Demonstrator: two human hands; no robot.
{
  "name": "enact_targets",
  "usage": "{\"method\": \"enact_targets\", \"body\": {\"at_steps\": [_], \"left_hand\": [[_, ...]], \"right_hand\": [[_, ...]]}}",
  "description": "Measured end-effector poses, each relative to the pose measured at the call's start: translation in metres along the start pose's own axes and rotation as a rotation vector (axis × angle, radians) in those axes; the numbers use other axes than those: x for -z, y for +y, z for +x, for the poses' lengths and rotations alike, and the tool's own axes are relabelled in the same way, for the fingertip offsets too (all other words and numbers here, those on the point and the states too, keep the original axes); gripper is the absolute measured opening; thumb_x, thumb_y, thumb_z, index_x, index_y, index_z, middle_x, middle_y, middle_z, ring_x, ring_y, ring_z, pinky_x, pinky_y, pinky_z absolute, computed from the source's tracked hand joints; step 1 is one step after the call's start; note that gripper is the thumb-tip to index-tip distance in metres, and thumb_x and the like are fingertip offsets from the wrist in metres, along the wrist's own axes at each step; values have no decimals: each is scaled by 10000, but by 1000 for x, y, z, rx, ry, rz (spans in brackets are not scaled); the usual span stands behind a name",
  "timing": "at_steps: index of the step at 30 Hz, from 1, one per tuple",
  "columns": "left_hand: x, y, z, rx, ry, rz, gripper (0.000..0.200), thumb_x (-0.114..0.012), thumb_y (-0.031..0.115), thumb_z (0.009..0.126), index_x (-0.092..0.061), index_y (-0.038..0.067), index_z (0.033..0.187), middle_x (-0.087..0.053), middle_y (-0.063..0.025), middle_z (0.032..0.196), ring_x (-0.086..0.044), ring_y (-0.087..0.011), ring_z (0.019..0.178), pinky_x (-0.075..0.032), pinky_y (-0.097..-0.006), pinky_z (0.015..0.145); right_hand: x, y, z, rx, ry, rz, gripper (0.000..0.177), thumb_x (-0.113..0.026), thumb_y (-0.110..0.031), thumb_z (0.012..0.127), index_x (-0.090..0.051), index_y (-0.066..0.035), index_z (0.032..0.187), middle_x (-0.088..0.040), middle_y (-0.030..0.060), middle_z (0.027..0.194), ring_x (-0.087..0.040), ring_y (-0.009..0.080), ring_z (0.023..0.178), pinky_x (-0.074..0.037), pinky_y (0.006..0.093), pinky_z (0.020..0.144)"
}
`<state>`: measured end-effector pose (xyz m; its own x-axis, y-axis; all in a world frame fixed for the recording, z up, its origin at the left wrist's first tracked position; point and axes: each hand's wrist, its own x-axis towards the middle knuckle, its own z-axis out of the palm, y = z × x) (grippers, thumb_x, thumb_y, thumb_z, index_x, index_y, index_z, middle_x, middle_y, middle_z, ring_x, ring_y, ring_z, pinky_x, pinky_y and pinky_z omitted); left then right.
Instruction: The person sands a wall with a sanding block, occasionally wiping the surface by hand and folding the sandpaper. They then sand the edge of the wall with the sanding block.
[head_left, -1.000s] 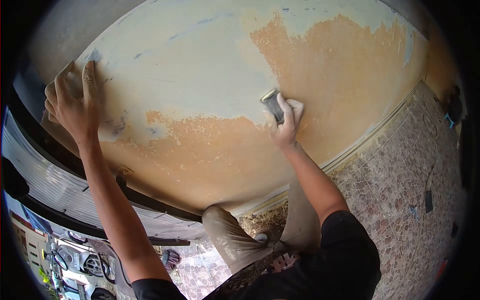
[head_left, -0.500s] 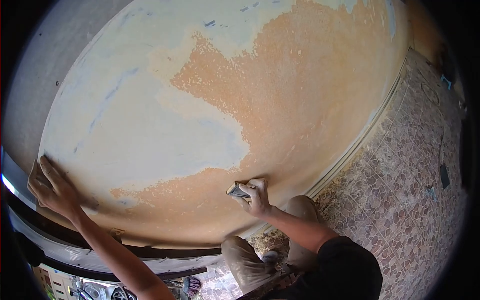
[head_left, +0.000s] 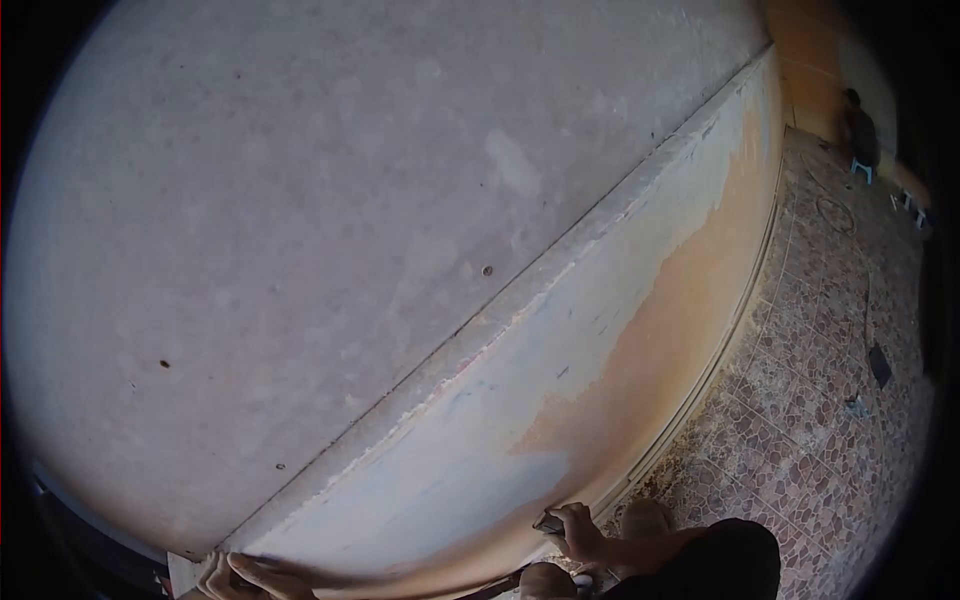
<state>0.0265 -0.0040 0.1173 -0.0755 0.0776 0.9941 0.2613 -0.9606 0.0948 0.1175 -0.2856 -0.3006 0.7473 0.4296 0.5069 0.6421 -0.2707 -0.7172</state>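
My right hand [head_left: 583, 532] is closed on a small dark piece of sandpaper [head_left: 549, 522], held at the lower part of a large panel [head_left: 470, 505]. Whether the sandpaper is wrapped round a block cannot be made out. The panel is coated in patches of pale cream filler and orange-tan. At the lower left, my left hand [head_left: 250, 578] rests against the panel's end edge with its fingers apart, holding nothing. The bottom of the frame cuts off part of that hand.
A grey panel [head_left: 330, 220] rises above a long dark seam. Patterned tile floor [head_left: 800, 400], dusty along the panel's foot, runs down the right. My knee [head_left: 648, 518] is close to the panel. A person [head_left: 858, 128] sits on a blue stool [head_left: 862, 171] far off.
My view has tilted upward, bringing in the grey panel above the seam. Both hands now appear lower in the frame. The right hand still grips the sandpaper, and the left stays at the panel's edge.
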Motion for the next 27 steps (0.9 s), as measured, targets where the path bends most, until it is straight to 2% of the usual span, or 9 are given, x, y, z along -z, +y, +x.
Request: {"method": "enact_targets", "body": {"at_steps": [1, 5, 7, 8, 11, 15, 21, 24, 27], "left_hand": [[-6, 6, 3, -26, 52, -40, 361, -722, 231, 1031, -549, 2, 813, -452, -53, 790, -436, -127, 542, -361, -288, 449], [-1, 47, 14, 140, -89, -25, 348, -726, 257, 1002, -581, 34, 778, -543, -113, 823, -527, -279, 784, -441, -437, 710], [13, 21, 1, 46, -274, -28, 175, -605, 120, 1056, -594, -8, 936, -589, -124, 969, -558, -281, 957, -427, -439, 865], [14, 15, -1, 26, -285, -52, 167, -620, 118, 1037, -594, 3, 919, -593, -127, 968, -561, -304, 957, -414, -464, 869], [19, 19, 3, 17, -355, -80, 157, -659, 131, 998, -613, 19, 898, -618, -139, 973, -578, -336, 977, -401, -506, 896], [28, 27, 13, 84, -429, -178, 118, -679, 114, 974, -646, 10, 927, -639, -156, 974, -581, -338, 1008, -410, -502, 942], [43, 39, 25, 155, -520, -217, 128, -696, 24, 952, -665, -23, 1067, -646, -175, 1108, -582, -376, 1093, -418, -514, 983], [43, 48, 22, 197, -486, -159, 152, -716, 54, 962, -663, -36, 1072, -650, -188, 1132, -581, -390, 1124, -419, -511, 999], [33, 51, 15, 259, -420, -88, 182, -745, 142, 960, -670, -3, 1039, -645, -188, 1127, -576, -385, 1123, -414, -523, 1000]], "right_hand": [[17, -10, 0, -119, 14, -10, 667, -806, -157, 868, -460, -15, 1421, -531, 239, 1248, -495, 440, 1160, -400, 542, 995], [85, -13, -7, -588, 253, -261, 644, -723, -249, 932, -442, 19, 1446, -505, 282, 1254, -505, 492, 1141, -409, 577, 967], [112, 3, -34, -890, 524, -496, 689, -707, -329, 965, -409, 17, 1481, -497, 292, 1293, -495, 527, 1213, -385, 622, 1057], [109, 33, -68, -1260, 637, -734, 706, -689, -382, 989, -390, -3, 1505, -500, 281, 1332, -480, 510, 1294, -389, 607, 1099], [202, -16, -113, -1762, 837, -582, 723, -675, -456, 995, -365, -97, 1542, -502, 248, 1382, -538, 449, 1302, -474, 558, 1058], [266, -93, -196, -1737, 634, -808, 720, -680, -449, 989, -343, -127, 1538, -484, 273, 1419, -521, 474, 1299, -457, 578, 1069], [284, -78, -262, -1891, 868, -749, 773, -650, -554, 975, -359, -108, 1535, -490, 281, 1393, -560, 476, 1254, -484, 603, 1023], [298, -38, -206, -1611, 957, -491, 646, -658, -453, 1013, -441, -52, 1471, -581, 243, 1301, -625, 408, 1171, -527, 504, 976], [317, 31, -126, -1141, 1066, 293, 457, -636, -307, 1063, -526, -37, 1416, -618, 173, 1258, -634, 264, 1109, -533, 388, 928]]}}
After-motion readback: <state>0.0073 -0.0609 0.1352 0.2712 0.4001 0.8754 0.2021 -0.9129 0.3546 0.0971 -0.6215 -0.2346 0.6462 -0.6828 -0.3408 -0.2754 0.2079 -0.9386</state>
